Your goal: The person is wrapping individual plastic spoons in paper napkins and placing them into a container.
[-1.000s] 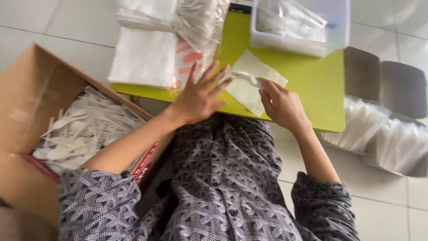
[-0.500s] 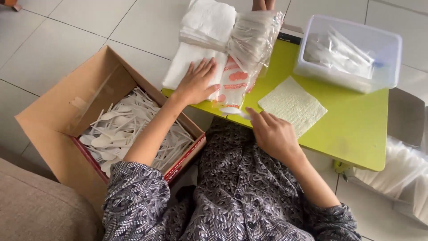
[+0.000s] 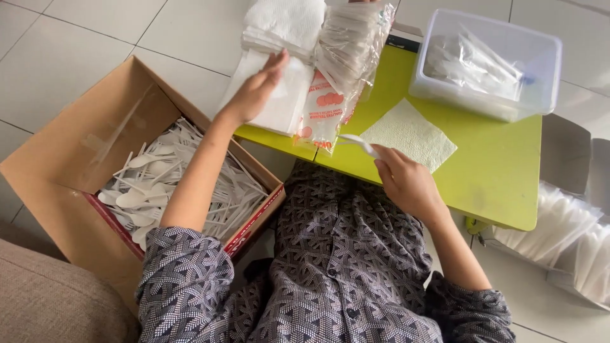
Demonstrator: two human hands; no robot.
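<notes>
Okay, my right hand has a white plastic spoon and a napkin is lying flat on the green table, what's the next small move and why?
Probably lay the white plastic spoon onto the flat white paper napkin. The right hand holds it just beside the napkin's near corner, which lies bare on the green table, while the left hand rests on the stack of white napkins.

At 12 o'clock, the napkin stack (image 3: 289, 25) and clear utensil bag (image 3: 356, 44) are cut by the top edge. At 4 o'clock, the white packets (image 3: 572, 244) run off-frame. Contents of the plastic tub (image 3: 546, 57) are indistinct.
</notes>
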